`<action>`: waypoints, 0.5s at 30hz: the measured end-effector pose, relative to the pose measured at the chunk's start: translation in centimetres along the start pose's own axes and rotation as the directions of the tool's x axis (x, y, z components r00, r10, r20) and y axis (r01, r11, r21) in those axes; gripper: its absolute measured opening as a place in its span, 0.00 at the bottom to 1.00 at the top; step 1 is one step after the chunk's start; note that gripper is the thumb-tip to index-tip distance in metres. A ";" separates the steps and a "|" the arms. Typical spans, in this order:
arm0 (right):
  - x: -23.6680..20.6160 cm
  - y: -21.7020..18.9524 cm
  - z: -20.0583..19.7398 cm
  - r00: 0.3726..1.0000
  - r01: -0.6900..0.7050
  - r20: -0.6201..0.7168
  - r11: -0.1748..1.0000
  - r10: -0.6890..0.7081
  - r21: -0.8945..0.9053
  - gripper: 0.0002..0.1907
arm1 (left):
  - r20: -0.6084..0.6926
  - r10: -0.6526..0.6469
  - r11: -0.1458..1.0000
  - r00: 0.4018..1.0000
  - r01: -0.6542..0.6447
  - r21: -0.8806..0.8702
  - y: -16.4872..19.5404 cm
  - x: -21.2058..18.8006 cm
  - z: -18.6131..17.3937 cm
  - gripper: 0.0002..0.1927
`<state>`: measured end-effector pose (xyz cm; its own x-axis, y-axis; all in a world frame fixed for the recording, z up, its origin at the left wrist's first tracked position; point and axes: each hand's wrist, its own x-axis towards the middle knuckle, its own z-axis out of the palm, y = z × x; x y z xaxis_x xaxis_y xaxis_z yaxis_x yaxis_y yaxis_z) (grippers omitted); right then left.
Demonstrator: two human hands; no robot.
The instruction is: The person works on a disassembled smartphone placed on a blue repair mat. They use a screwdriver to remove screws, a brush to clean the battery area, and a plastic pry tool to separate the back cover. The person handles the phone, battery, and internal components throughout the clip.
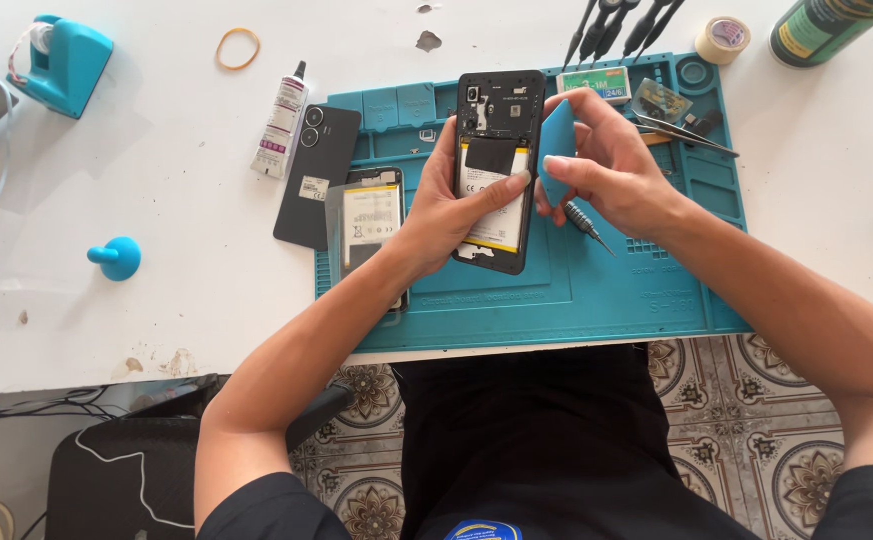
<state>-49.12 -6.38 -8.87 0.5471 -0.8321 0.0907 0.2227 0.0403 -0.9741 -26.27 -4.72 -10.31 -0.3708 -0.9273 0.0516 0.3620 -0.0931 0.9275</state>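
Observation:
My left hand [447, 205] grips an opened black phone [497, 110] from its left side, thumb lying across the exposed battery. The phone's back is off, showing the board and battery. My right hand [612, 170] pinches a blue triangular pry pick [558, 150] against the phone's right edge. Both hands hover over a teal repair mat [597, 290]. A small screwdriver [585, 222] lies on the mat just under my right hand.
A black back cover [315, 175] and a second phone part with battery [369, 215] lie left on the mat edge. A glue tube [282, 120], teal tape dispenser [62, 60], blue suction cup [117, 258], tweezers [687, 130], screwdrivers [617, 25], tape roll [723, 38] surround.

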 end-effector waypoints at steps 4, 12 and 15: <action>-0.3 0.1 0.4 0.992 0.112 0.063 0.992 -0.108 -0.066 0.49 | -0.030 0.007 0.999 1.000 -0.009 -0.042 -0.1 0.0 0.0 0.30; -0.5 0.0 1.1 0.994 0.108 0.075 0.726 -0.078 -0.680 0.83 | -0.057 0.001 0.999 0.998 -0.003 -0.035 -0.4 0.3 -0.6 0.30; -0.2 -0.2 1.1 0.982 0.184 0.122 0.601 -0.143 -0.778 0.87 | -0.074 0.005 1.000 0.997 -0.006 -0.017 -0.5 0.3 -0.6 0.29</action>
<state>-48.37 -5.56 -8.51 0.6037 -0.7559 0.2533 -0.3936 -0.5589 -0.7298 -26.06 -5.22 -11.02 -0.3051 -0.9519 0.0289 0.3791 -0.0936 0.9206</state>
